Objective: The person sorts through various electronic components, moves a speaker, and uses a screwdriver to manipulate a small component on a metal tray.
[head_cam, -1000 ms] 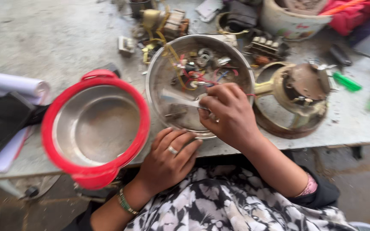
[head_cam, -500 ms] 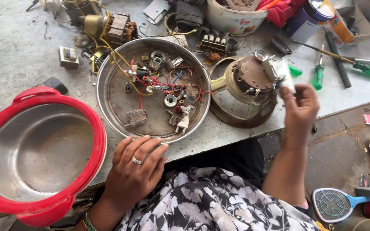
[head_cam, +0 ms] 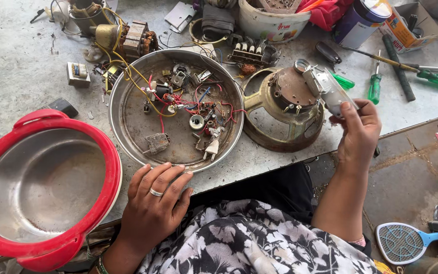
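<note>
My left hand (head_cam: 153, 203) rests flat on the table edge, its fingers touching the rim of a round metal pan (head_cam: 128, 127) that holds wires, small switches and other electrical parts. My right hand (head_cam: 358, 132) is raised to the right of the pan and grips a small silvery metal part (head_cam: 328, 89). That part hangs just beside a rusty round speaker frame (head_cam: 285, 109) lying on the table.
A red-rimmed steel pot (head_cam: 41, 185) sits at the left. Green-handled screwdrivers (head_cam: 376, 86), a white tub (head_cam: 272, 23), a can (head_cam: 361, 20) and a transformer (head_cam: 135, 40) crowd the table's far side. A blue racket-shaped swatter (head_cam: 406, 241) lies on the floor at the right.
My right hand left the pan, swung right past the speaker frame, and now holds the silvery part up. My left hand stayed on the pan's rim. The view shifted right.
</note>
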